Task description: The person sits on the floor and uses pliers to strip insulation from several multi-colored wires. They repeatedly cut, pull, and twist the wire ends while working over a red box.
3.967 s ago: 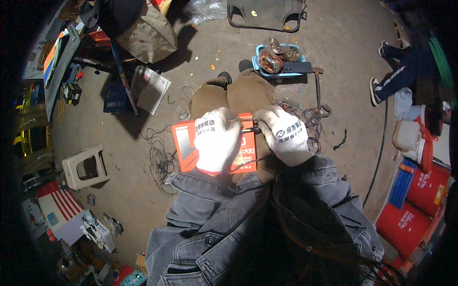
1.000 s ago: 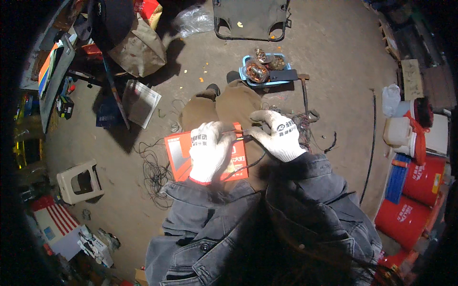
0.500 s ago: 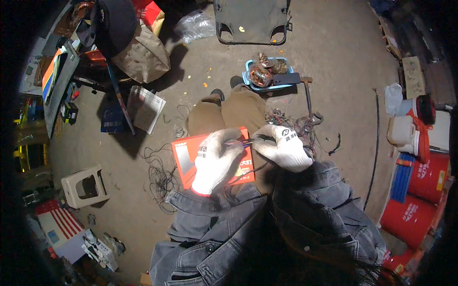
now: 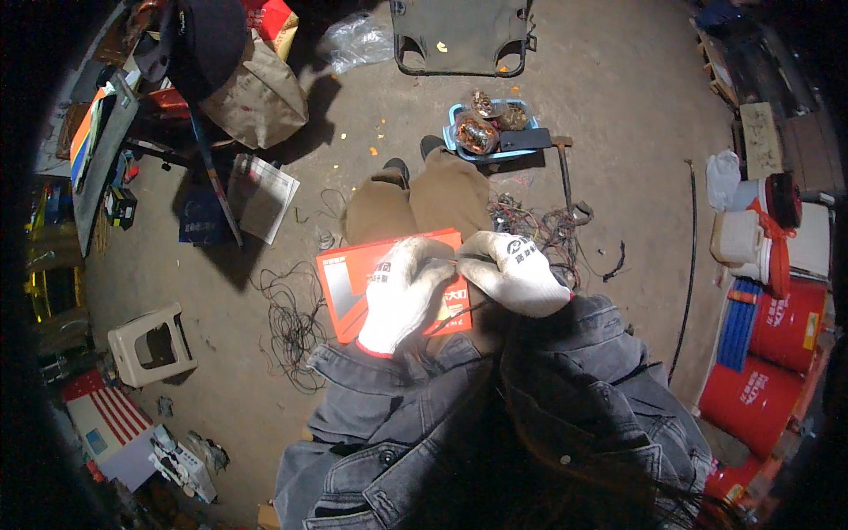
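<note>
My left hand, in a white knit glove with a grimy thumb and fingers, is closed in a pinch above an orange-red box. The box lies across my lap, on brown trousers. Opposite it, my gloved right hand is also pinched shut, its fingertips nearly meeting the left ones. Thin electrical wires run between the fingertips; only a short bit shows, the rest being hidden by the gloves. A dark wire trails below the hands over the box's right side.
Tangled wires lie on the floor left and right of my legs. Ahead stands a blue basket with filled bags and a phone; a hammer is beside it. A beige stool sits left, red drums right.
My hands have drawn closer together, so less of the coloured wires shows between them. The whole view has shifted slightly; the box stays on my lap.
</note>
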Demonstrator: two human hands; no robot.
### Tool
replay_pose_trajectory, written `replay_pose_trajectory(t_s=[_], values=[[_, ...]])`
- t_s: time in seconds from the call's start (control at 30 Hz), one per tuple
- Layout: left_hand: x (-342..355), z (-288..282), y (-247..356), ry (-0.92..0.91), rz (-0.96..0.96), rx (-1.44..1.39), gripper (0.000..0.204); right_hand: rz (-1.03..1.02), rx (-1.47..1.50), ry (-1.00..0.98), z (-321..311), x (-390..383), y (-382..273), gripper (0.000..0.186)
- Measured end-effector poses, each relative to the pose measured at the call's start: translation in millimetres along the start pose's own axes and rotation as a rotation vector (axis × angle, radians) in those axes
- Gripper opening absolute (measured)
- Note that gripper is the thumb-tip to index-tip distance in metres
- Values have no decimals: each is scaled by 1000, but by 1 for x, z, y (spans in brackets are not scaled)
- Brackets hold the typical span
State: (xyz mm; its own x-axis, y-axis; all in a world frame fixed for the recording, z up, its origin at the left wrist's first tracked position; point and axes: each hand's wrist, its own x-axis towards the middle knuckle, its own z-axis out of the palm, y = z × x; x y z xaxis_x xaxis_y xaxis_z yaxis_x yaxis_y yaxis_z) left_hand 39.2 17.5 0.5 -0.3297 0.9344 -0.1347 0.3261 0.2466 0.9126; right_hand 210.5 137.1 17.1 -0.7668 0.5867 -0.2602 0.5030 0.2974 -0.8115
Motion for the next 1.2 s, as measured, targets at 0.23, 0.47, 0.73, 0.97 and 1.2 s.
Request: replay_pose_trajectory(t_s=[0.23,0.47,0.73,0.97,1.2], values=[[-2,0,-4,23,232,165,19,-120,135,-80,3,5,24,26],[-3,0,-2,50,351,208,19,316,880,-164,16,3,28,27],[0,10,-13,122,232,162,14,47,15,-117,-2,-4,16,53],[1,15,-30,115,115,90,18,9,-176,1,2,-8,15,48],[2,-5,-24,-164,241,148,23,-52,-383,-86,-23,-9,1,42]])
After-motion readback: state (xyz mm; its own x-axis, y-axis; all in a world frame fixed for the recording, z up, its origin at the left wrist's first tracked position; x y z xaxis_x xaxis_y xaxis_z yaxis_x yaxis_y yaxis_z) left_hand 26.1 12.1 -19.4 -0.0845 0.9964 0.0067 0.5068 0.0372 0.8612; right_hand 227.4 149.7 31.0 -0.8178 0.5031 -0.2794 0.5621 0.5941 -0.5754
